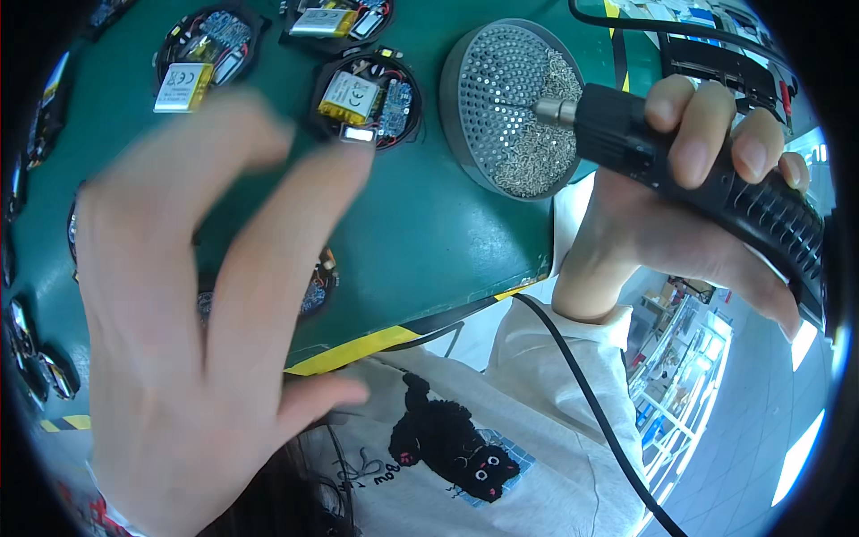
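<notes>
My right hand [667, 219] is wrapped round a black electric screwdriver [617, 130]. The metal tip of the screwdriver is over a round grey dish [454, 134], whose perforated plate carries a heap of tiny silver screws [537, 161]. Blurred by motion, my left hand [170, 322] hovers over the bench with its fingers apart and nothing visible in them. Its fingertips are near a round black housing [416, 121] holding a silver battery [349, 97] and a blue circuit board [395, 106]. Another housing [318, 291] is partly hidden behind that hand.
More open round housings [215, 36] lie along the far and left parts of the green bench [403, 242]. Yellow-black tape [358, 349] marks the near edge. A black cable [591, 403] hangs across my right side. Shelving [680, 367] stands beyond.
</notes>
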Demonstrator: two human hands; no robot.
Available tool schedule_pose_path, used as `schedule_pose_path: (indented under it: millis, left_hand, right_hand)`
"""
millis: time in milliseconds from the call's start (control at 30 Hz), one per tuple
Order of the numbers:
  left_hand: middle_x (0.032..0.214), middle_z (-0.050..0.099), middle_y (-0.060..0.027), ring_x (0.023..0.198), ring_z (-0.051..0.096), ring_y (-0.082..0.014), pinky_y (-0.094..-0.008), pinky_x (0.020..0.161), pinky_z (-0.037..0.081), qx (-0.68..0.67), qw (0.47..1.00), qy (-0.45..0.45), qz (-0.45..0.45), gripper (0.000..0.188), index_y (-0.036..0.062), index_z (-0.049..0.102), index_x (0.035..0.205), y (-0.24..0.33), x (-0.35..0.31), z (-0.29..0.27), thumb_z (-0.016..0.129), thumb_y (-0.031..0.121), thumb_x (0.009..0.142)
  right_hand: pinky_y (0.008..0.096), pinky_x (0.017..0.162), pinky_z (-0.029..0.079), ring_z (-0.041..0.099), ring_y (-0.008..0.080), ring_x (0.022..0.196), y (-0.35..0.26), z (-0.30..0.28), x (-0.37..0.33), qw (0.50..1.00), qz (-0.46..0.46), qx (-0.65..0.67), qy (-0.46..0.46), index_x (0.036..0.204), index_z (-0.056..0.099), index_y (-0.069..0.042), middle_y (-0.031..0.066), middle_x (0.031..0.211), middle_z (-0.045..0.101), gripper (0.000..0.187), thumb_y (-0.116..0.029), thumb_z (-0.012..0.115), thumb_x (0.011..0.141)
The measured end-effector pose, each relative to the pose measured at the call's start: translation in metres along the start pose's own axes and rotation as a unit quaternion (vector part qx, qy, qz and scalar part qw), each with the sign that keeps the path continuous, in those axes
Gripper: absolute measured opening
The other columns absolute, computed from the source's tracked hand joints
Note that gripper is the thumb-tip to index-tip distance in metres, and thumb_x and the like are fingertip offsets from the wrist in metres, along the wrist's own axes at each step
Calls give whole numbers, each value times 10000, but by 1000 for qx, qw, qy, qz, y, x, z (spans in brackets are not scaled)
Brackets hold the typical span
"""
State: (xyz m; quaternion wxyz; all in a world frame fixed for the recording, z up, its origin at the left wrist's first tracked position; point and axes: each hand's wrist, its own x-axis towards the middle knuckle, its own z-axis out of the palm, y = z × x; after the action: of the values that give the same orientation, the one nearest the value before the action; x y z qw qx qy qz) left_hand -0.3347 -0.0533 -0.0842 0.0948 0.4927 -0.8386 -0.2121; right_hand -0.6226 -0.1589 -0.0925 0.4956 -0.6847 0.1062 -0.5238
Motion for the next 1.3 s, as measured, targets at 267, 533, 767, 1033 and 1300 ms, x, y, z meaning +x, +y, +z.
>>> schedule_pose_path:
  millis: [267,533,767,1033,1300]
  left_hand:
    - [1243,499,-148,1104,504,-358,-473,897,387,-11,995,26,92,598,35,553,1178,-20,-28,43,761,191,640]
    - [1116,540,-161,871,557,-304,-392,721,468,108,979,84,148,430,-48,578,1078,2,16,56,687,189,737]
    - [1164,541,-188,1024,570,-359,-423,796,493,-7,968,149,201,432,-63,582,1058,-1,32,70,693,103,675]
    - [1148,571,-202,1030,563,-354,-416,839,501,-26,967,152,205,521,-113,587,1074,-4,36,66,700,50,593]
    - [1129,581,-200,980,559,-358,-401,815,505,-23,965,152,211,511,-138,596,1030,-7,33,64,703,62,571]
  right_hand:
    - [363,632,439,557,183,712,8,-4,4,983,22,25,-179,1309,442,-89,77,1151,507,944,-801,553,700]
    - [381,626,467,585,215,719,18,5,9,971,11,15,-237,1361,370,-84,114,1192,466,977,-793,548,712]
    - [362,611,466,587,204,715,16,11,8,974,7,9,-226,1334,390,-69,112,1187,473,947,-769,569,722]
    - [259,505,441,563,106,514,-14,20,8,998,15,44,44,952,534,-74,-3,762,552,613,-581,753,685]
    - [296,465,493,583,152,505,-4,40,8,991,36,57,-115,1054,473,-29,74,916,535,600,-495,724,772]
